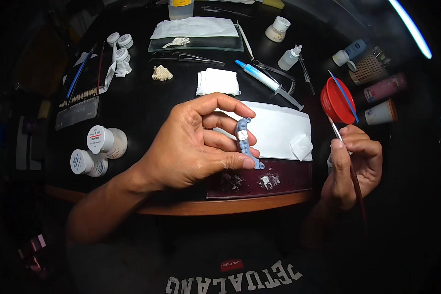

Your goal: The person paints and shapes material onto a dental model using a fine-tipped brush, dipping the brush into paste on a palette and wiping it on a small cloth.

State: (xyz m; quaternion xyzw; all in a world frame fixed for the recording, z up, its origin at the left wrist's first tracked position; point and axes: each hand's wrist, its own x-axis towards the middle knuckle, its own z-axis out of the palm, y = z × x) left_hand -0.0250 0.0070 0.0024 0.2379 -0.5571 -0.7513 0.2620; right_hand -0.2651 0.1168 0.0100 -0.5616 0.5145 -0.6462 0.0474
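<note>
Between the thumb and fingertips of my left hand (193,142) is a blue-grey dental model (243,147), held on end, with a white patch on one of its teeth. My right hand (353,161) pinches a thin paintbrush (354,183) with a dark red handle; its tip points up, near the red bowl (332,105). Beneath the model lies a dark red slab (289,181) with smears of white powder or paste. A white paper sheet (279,117) covers the slab's upper part, and a folded tissue (301,146) rests on the sheet's right side.
Two white-lidded jars (113,142) stand at the left beside a tooth shade guide (78,110). A blue-tipped syringe (269,83), tweezers (191,59) and a glass plate (196,45) lie further back. A dropper bottle (289,59) and a holed holder (370,68) are at the right.
</note>
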